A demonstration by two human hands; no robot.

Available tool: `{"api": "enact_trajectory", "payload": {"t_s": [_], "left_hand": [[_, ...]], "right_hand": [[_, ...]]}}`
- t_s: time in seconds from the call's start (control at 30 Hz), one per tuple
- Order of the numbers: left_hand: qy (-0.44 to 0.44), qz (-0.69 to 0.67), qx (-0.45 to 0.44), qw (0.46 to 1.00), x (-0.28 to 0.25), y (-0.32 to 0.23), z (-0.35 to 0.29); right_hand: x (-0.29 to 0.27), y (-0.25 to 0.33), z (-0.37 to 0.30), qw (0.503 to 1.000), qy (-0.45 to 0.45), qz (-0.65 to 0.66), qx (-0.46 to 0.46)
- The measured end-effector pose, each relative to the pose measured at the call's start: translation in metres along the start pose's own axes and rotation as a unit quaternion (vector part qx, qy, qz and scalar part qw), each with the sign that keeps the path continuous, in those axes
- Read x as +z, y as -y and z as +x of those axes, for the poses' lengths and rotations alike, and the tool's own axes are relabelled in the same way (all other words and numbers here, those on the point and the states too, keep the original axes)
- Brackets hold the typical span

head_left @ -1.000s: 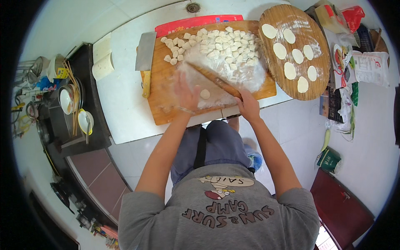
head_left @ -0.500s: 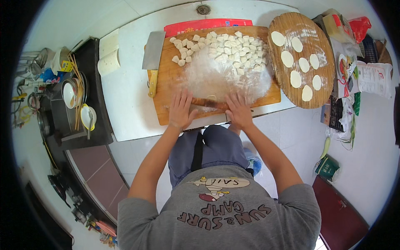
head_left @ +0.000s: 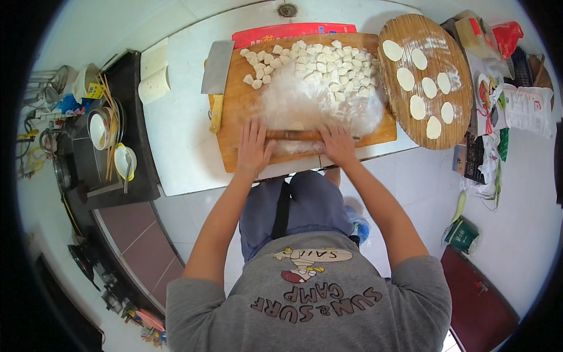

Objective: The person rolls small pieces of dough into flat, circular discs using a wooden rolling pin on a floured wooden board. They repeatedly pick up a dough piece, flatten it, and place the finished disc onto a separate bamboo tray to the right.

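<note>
My left hand (head_left: 253, 145) lies flat with fingers stretched over the left end of a wooden rolling pin (head_left: 293, 135). Over its other end rests my right hand (head_left: 338, 144), fingers also extended and spread. Just beyond the pin's middle shows a small piece of dough (head_left: 298, 125), partly hidden by it. All this is on a floured wooden cutting board (head_left: 234, 108). Toward the board's far side sit many small pale dough pieces (head_left: 334, 64), with loose flour (head_left: 287, 100) spread in front of them. A cleaver (head_left: 218, 67) with a wooden handle lies across the left edge.
At the right, a round wooden board (head_left: 456, 130) carries several flat dough rounds (head_left: 429, 88). Behind the cutting board is a red packet (head_left: 293, 31). Bowls (head_left: 98, 130) and chopsticks sit on the dark counter at left. Bags (head_left: 528, 108) crowd the right side.
The rolling pin has moved slightly away from me and lies more level than before. Both hands have stayed on its ends. The camera view has shifted a little.
</note>
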State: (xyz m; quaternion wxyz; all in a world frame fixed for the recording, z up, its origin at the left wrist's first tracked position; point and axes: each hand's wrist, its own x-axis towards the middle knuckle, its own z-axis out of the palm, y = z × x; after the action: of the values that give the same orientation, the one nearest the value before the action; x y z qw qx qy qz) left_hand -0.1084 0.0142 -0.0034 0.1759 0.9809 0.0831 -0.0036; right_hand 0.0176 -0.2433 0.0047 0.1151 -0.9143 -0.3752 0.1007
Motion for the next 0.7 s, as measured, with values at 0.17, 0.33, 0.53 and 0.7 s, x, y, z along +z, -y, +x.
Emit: {"api": "enact_trajectory", "payload": {"t_s": [0.17,0.33,0.53,0.7], "left_hand": [[-0.142,-0.035,-0.019,0.989,-0.011,-0.023,0.036],[0.006,-0.38,-0.089,0.921,0.027,-0.059,0.046],[0.123,-0.746,-0.173,0.631,0.028,-0.088,0.073],[0.253,-0.597,-0.185,0.738,0.032,-0.075,0.077]], "right_hand": [[-0.025,-0.009,0.009,0.995,-0.012,0.102,0.017],[-0.015,-0.014,-0.017,0.968,-0.088,0.213,0.095],[-0.022,-0.01,-0.024,0.939,-0.104,0.317,0.079],[-0.04,-0.009,-0.031,0.951,-0.177,0.152,0.203]]}}
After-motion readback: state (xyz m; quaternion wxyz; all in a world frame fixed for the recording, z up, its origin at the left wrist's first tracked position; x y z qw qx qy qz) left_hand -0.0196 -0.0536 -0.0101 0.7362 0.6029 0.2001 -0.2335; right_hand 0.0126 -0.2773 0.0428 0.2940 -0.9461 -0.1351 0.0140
